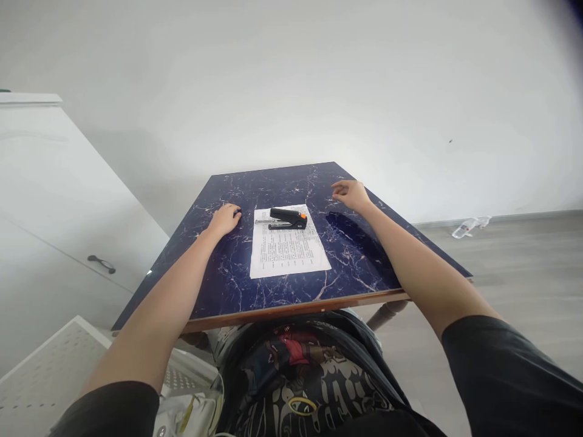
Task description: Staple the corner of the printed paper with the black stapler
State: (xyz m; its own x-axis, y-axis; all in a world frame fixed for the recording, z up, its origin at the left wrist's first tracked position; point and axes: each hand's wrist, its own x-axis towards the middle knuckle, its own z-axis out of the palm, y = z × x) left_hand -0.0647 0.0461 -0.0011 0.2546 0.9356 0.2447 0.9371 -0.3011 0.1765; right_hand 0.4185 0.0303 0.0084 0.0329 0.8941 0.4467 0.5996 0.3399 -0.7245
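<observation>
A printed sheet of paper (286, 249) lies in the middle of the dark blue marbled table (355, 261). A black stapler (288, 218) with an orange tip rests on the sheet's far end. My left hand (224, 218) lies palm down on the table just left of the sheet, holding nothing, with a small dark spot at its fingertips that I cannot make out. My right hand (350, 194) is right of the stapler near the table's far right edge, fingers loosely spread and empty.
A white cabinet (54, 206) with a dark handle (102, 263) stands at the left. A white perforated surface (45, 376) sits low at the near left. A crumpled plastic bottle (469, 227) lies on the grey floor by the wall at the right.
</observation>
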